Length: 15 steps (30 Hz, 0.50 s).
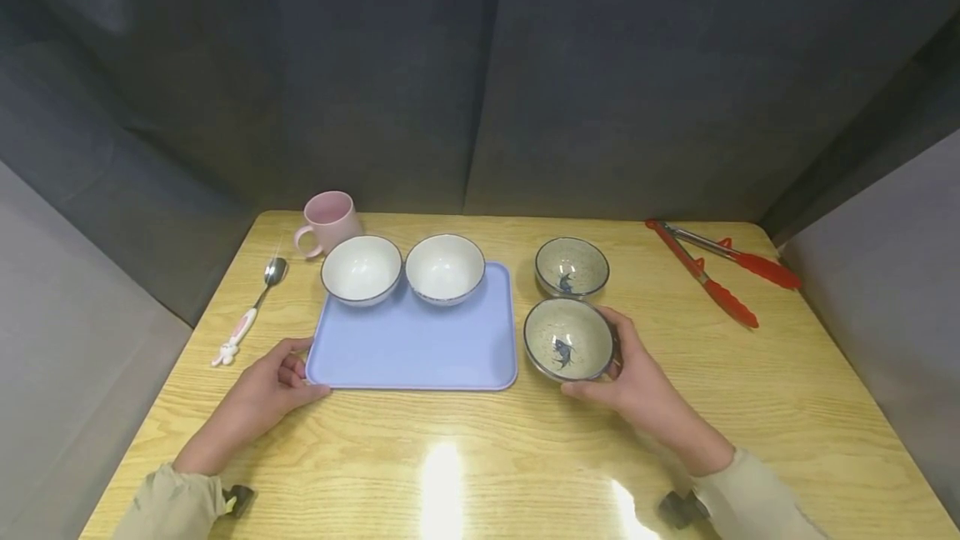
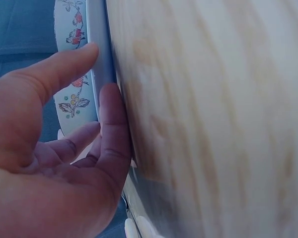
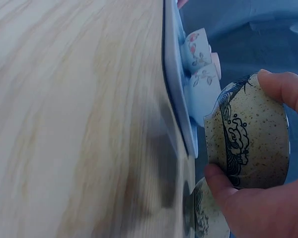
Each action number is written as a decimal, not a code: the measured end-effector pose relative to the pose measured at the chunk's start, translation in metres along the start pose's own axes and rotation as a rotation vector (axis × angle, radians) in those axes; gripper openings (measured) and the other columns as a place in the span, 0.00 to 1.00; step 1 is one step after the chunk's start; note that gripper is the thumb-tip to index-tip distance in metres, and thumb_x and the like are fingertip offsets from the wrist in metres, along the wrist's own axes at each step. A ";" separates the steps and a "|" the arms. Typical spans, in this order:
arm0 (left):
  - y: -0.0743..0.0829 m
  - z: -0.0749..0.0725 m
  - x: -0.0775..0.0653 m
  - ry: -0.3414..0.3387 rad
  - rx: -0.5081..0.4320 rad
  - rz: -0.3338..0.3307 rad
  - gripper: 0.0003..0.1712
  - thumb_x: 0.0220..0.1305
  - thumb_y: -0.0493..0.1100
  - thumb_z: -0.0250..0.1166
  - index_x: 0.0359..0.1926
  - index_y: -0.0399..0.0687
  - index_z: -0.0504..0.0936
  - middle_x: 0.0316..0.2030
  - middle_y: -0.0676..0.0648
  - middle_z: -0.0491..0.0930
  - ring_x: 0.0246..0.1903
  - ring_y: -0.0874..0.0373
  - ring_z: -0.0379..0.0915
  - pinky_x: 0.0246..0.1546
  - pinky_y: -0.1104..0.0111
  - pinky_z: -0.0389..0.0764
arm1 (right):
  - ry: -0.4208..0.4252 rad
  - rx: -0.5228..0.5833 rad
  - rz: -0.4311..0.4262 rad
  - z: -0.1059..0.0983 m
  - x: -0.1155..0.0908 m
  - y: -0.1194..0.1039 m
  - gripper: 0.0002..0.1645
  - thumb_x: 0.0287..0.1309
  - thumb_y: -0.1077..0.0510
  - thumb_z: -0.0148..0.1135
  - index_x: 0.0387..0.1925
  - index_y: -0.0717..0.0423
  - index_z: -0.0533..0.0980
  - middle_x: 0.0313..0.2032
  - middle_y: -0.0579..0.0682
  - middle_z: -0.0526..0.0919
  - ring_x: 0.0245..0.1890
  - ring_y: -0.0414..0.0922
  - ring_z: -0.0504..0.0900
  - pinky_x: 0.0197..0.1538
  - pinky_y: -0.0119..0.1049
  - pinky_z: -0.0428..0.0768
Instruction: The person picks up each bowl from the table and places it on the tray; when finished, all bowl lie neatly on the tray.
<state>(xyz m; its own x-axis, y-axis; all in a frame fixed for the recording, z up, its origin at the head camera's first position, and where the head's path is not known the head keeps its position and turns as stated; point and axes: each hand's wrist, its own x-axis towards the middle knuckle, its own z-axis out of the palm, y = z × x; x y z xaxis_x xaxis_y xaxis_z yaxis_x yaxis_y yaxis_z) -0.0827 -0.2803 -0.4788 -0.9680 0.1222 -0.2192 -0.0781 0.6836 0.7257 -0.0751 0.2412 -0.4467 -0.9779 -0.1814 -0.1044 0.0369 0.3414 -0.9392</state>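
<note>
While two white bowls [image 1: 362, 268] sit on the tray [image 1: 412, 348], your right hand [image 1: 637, 382] grips a speckled bowl [image 1: 567, 338] beside it; your left hand [image 1: 266, 386] pinches the tray's corner; another speckled bowl [image 1: 572, 266] waits.

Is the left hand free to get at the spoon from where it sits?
Probably yes: the left hand holds the tray corner, and the spoon lies just beyond on bare table, nothing between.
</note>
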 end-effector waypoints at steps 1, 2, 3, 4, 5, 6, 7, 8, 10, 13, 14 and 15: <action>0.000 0.000 0.000 0.000 -0.002 0.001 0.47 0.69 0.48 0.81 0.81 0.36 0.70 0.45 0.44 0.78 0.41 0.56 0.75 0.39 0.71 0.79 | -0.003 0.004 -0.003 0.002 0.001 -0.001 0.75 0.51 0.63 0.89 0.87 0.59 0.48 0.84 0.67 0.56 0.86 0.69 0.60 0.82 0.51 0.63; 0.000 0.000 0.000 0.000 -0.002 0.002 0.47 0.69 0.47 0.81 0.81 0.36 0.70 0.45 0.44 0.78 0.41 0.56 0.75 0.39 0.71 0.79 | -0.005 0.007 -0.007 0.004 0.002 -0.002 0.74 0.51 0.64 0.89 0.87 0.59 0.48 0.84 0.67 0.56 0.86 0.68 0.60 0.82 0.51 0.63; 0.000 0.000 0.000 0.000 -0.003 0.002 0.47 0.69 0.47 0.81 0.81 0.36 0.70 0.45 0.44 0.78 0.41 0.56 0.75 0.39 0.71 0.79 | -0.007 0.009 -0.010 0.005 0.002 -0.003 0.75 0.51 0.64 0.90 0.87 0.58 0.48 0.84 0.66 0.56 0.85 0.68 0.60 0.82 0.51 0.63; 0.000 0.000 0.000 0.000 -0.003 0.003 0.47 0.69 0.47 0.81 0.81 0.36 0.70 0.45 0.44 0.78 0.41 0.56 0.75 0.39 0.71 0.79 | -0.010 0.010 -0.012 0.007 0.003 -0.004 0.75 0.51 0.64 0.90 0.87 0.58 0.48 0.84 0.66 0.56 0.85 0.67 0.61 0.82 0.52 0.63; 0.000 0.000 0.000 0.000 -0.003 0.003 0.47 0.69 0.47 0.81 0.81 0.36 0.70 0.45 0.44 0.78 0.40 0.56 0.75 0.39 0.71 0.79 | -0.013 0.010 -0.014 0.009 0.004 -0.005 0.75 0.50 0.64 0.90 0.87 0.58 0.48 0.84 0.66 0.56 0.85 0.67 0.61 0.83 0.51 0.62; -0.001 0.000 0.000 0.000 -0.004 0.003 0.47 0.69 0.47 0.81 0.81 0.36 0.70 0.45 0.44 0.78 0.40 0.57 0.75 0.39 0.71 0.79 | -0.015 0.009 -0.015 0.010 0.005 -0.006 0.75 0.50 0.64 0.90 0.88 0.58 0.48 0.85 0.66 0.56 0.86 0.67 0.61 0.83 0.51 0.62; -0.001 0.000 0.000 0.000 -0.004 0.003 0.47 0.69 0.47 0.81 0.81 0.36 0.70 0.45 0.44 0.78 0.40 0.57 0.75 0.39 0.71 0.79 | -0.018 0.008 -0.014 0.012 0.006 -0.007 0.75 0.50 0.63 0.90 0.88 0.57 0.48 0.85 0.66 0.56 0.86 0.67 0.60 0.83 0.51 0.61; -0.001 0.000 0.000 -0.001 -0.004 0.003 0.47 0.69 0.48 0.81 0.81 0.37 0.70 0.45 0.44 0.78 0.40 0.57 0.75 0.39 0.71 0.78 | -0.021 0.007 -0.014 0.014 0.007 -0.007 0.75 0.50 0.63 0.90 0.88 0.57 0.48 0.85 0.65 0.56 0.86 0.66 0.60 0.83 0.51 0.61; 0.000 0.000 0.000 0.000 -0.006 0.002 0.48 0.69 0.48 0.81 0.81 0.37 0.70 0.45 0.44 0.78 0.40 0.57 0.75 0.39 0.71 0.78 | -0.031 0.003 -0.016 0.018 0.008 -0.009 0.75 0.50 0.62 0.90 0.88 0.57 0.48 0.85 0.65 0.56 0.86 0.67 0.60 0.84 0.53 0.61; 0.001 0.000 -0.001 0.003 -0.010 -0.001 0.47 0.69 0.47 0.82 0.81 0.37 0.70 0.45 0.44 0.78 0.40 0.57 0.74 0.39 0.71 0.78 | -0.051 0.006 -0.022 0.024 0.011 -0.013 0.75 0.50 0.61 0.91 0.88 0.55 0.49 0.85 0.64 0.57 0.86 0.67 0.61 0.85 0.55 0.61; 0.001 -0.001 -0.001 0.002 -0.007 0.005 0.47 0.69 0.48 0.81 0.81 0.36 0.70 0.45 0.44 0.78 0.40 0.57 0.74 0.39 0.71 0.78 | -0.058 0.005 -0.027 0.027 0.012 -0.014 0.75 0.49 0.61 0.91 0.88 0.55 0.50 0.85 0.63 0.58 0.86 0.67 0.61 0.85 0.56 0.61; 0.001 -0.001 -0.001 0.004 -0.007 0.005 0.47 0.69 0.47 0.81 0.81 0.36 0.70 0.45 0.44 0.78 0.40 0.57 0.74 0.39 0.71 0.78 | -0.066 0.010 -0.031 0.029 0.013 -0.015 0.74 0.49 0.61 0.91 0.88 0.54 0.51 0.85 0.63 0.58 0.86 0.67 0.61 0.85 0.57 0.61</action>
<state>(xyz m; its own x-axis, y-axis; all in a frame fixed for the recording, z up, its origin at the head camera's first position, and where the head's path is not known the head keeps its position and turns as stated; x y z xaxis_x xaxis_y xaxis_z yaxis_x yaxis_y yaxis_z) -0.0817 -0.2803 -0.4774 -0.9693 0.1227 -0.2133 -0.0752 0.6777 0.7315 -0.0823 0.2070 -0.4432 -0.9628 -0.2525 -0.0961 0.0090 0.3256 -0.9455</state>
